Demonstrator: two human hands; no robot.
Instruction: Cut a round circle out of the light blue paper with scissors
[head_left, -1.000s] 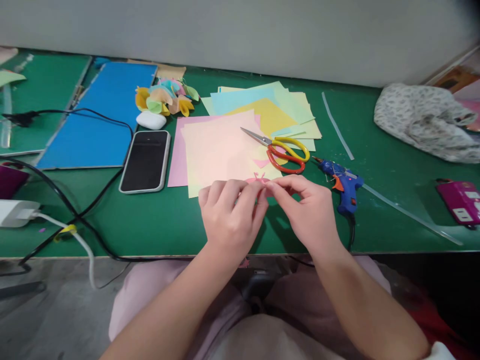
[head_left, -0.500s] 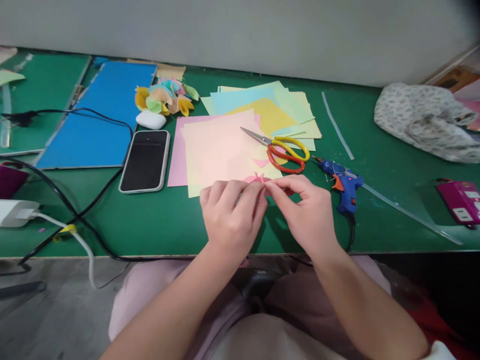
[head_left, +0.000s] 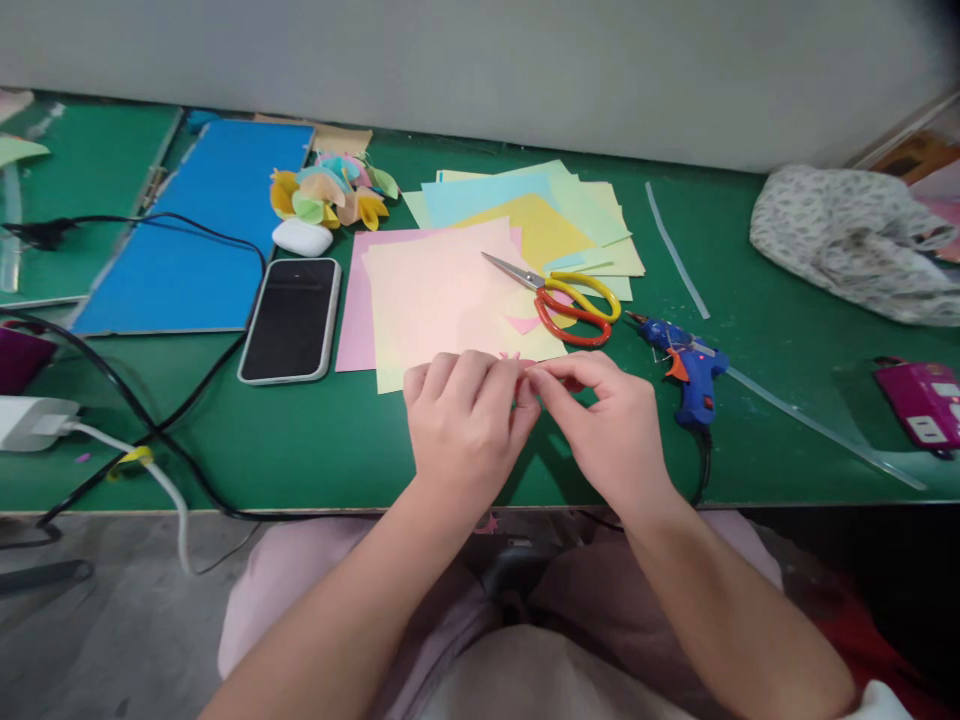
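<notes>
My left hand (head_left: 469,425) and my right hand (head_left: 607,420) meet at the fingertips near the front of the green table. Between them is a small pink paper piece (head_left: 511,356), pinched by both; my fingers cover most of it, and only a fringed tip shows. Just beyond my hands lie scissors (head_left: 555,295) with one yellow and one red handle, blades pointing to the back left. They rest on sheets of pale pink and yellow paper (head_left: 435,300), with pink scraps (head_left: 523,324) beside the handles.
Right of my hands lies a blue glue gun (head_left: 694,375) with a clear glue stick (head_left: 825,428). A phone (head_left: 291,320), a white case (head_left: 302,237) and paper petals (head_left: 330,192) are at left, near a blue board (head_left: 187,240). Black cables (head_left: 127,400) cross the left side.
My left hand has turned slightly, and less of the pink paper piece's fringed tip shows above the fingers. Both hands keep their pinch; the things on the table stay put.
</notes>
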